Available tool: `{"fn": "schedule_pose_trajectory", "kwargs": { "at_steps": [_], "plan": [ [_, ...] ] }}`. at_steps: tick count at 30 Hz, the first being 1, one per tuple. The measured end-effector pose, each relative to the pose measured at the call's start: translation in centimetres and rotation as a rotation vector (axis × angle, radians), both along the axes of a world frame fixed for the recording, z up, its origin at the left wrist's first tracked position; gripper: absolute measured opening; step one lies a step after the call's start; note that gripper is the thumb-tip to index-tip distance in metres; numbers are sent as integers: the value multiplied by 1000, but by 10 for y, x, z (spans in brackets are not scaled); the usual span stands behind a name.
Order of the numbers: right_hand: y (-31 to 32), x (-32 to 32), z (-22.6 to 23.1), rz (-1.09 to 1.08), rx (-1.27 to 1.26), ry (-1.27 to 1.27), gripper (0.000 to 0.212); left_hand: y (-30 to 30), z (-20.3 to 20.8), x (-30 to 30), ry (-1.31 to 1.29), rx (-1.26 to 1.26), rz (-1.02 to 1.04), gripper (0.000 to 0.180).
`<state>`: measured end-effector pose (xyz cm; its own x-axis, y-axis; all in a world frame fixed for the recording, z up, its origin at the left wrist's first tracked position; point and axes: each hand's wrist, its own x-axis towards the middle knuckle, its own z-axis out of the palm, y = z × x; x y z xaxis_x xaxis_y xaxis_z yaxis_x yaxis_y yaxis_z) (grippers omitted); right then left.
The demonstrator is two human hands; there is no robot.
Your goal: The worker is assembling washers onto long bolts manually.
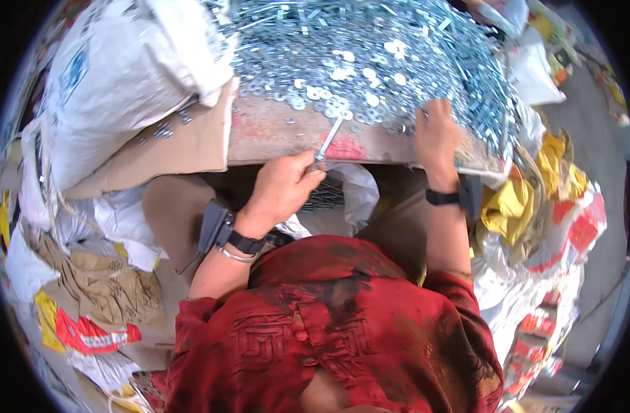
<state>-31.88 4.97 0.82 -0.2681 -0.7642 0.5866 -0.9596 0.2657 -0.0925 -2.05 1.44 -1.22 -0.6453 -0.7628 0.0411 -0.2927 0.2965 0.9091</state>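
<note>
My left hand [282, 187] is closed around the lower end of a long silvery bolt [332, 138]. The bolt slants up and away over the table's near edge, its far end beside loose washers. Farther right, my right hand [437, 138] has its fingers drawn together at the near side of a heap of washers [391, 77]; whatever they hold, if anything, is hidden. Brighter, larger washers [318, 92] lie scattered at the heap's front. Below the table edge, between my legs, an open white bag [360, 186] contains long thin metal pieces [323, 196].
A bulky white sack [122, 89] stands on cardboard [205, 141] at the left of the worn table [263, 134]. Long metal pieces [484, 96] pile up along the right side. Crumpled yellow bags [511, 206] and clear plastic packs [535, 310] crowd my right; brown wrapping [101, 286] lies left.
</note>
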Motion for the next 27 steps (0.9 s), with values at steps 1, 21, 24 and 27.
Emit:
{"fn": "schedule_pose_trajectory", "kwargs": {
  "at_steps": [1,21,24,27],
  "plan": [
    [4,7,10,149,-59,-423,11,-1,-2,-2,-26,-54,-11,14],
    [15,95,61,774,42,-1154,15,6,14,13,-119,-555,22,15],
    [12,108,45,797,328,-1590,16,12,17,10,33,-570,121,14],
    [4,125,31,776,355,-1718,18,8,22,10,180,-530,201,15]
  ]
}}
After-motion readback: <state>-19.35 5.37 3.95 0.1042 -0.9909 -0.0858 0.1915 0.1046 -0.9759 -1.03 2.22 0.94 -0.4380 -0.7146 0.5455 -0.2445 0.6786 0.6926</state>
